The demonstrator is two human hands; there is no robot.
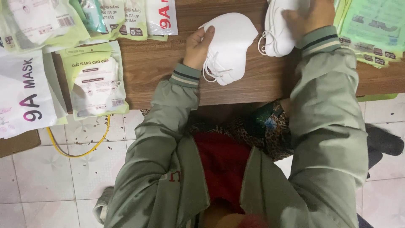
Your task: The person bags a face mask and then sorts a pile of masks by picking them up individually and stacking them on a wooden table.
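Observation:
My left hand grips a small stack of white folded face masks by its left edge; the ear loops hang down over the wooden table. At the top edge of the view my right hand rests on a second pile of white masks, fingers curled over it. Both arms wear grey-green jacket sleeves with striped cuffs.
Pale green mask packets and white packets lie at the table's left, overhanging its edge. More green packets sit at the right. Below are a tiled floor, a yellow cable and a dark shoe.

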